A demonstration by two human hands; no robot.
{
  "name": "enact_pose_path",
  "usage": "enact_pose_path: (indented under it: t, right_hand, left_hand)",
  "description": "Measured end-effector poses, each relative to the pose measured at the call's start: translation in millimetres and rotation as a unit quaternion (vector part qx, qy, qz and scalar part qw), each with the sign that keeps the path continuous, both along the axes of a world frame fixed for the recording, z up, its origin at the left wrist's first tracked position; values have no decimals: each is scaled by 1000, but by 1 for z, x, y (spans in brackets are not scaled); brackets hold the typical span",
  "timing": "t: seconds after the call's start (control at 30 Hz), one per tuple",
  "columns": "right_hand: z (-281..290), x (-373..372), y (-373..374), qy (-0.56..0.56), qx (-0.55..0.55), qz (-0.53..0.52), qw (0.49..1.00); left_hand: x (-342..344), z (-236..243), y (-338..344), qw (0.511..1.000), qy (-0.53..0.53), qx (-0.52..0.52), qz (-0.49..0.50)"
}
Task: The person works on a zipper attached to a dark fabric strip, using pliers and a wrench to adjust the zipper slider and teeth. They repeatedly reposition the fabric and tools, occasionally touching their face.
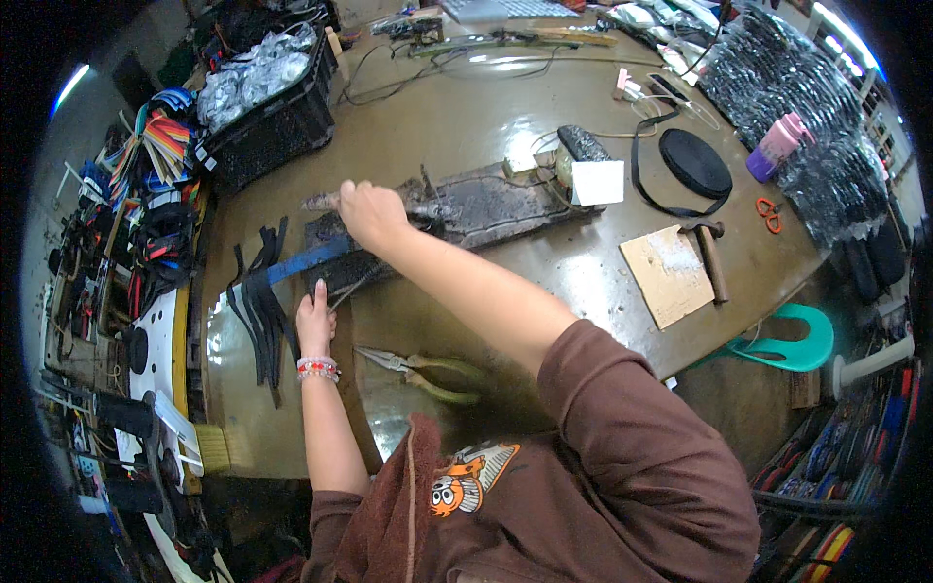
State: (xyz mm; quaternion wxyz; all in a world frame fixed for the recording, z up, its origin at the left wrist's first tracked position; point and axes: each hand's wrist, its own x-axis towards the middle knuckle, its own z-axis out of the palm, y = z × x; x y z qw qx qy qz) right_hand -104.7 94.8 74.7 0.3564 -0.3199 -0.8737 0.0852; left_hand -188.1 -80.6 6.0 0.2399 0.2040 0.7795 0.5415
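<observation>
Black straps [260,316] lie fanned out at the table [466,136] edge on the left. Left hand [315,319] has its fingers pinching a thin strip beside them; right hand [372,214] is wrapped around the lever handle [326,200] on the scorched cutter board [486,206]. Pliers [420,371] sit nearer the body.

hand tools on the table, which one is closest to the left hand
The green-handled pliers, lying just right of the left hand. The hammer and orange scissors lie far off at the table's right side.

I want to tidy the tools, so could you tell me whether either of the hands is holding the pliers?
No, the pliers lie free on the table, below the left hand and right hand.
</observation>
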Motion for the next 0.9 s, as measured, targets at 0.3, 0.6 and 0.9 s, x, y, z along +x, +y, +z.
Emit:
enact_pose_path:
  t: [0.3,0.6,0.9]
  right_hand:
    - [22,11,-41,-128,152,204,958]
    - [10,197,-67,-228,-149,245,930]
    - [-42,342,34,-93,-60,-255,961]
  left_hand:
    - [-2,1,4,1000,-9,-18,13]
    - [5,5,-4,999,-37,15,-23]
    - [10,18,-23,969,231,-58,-64]
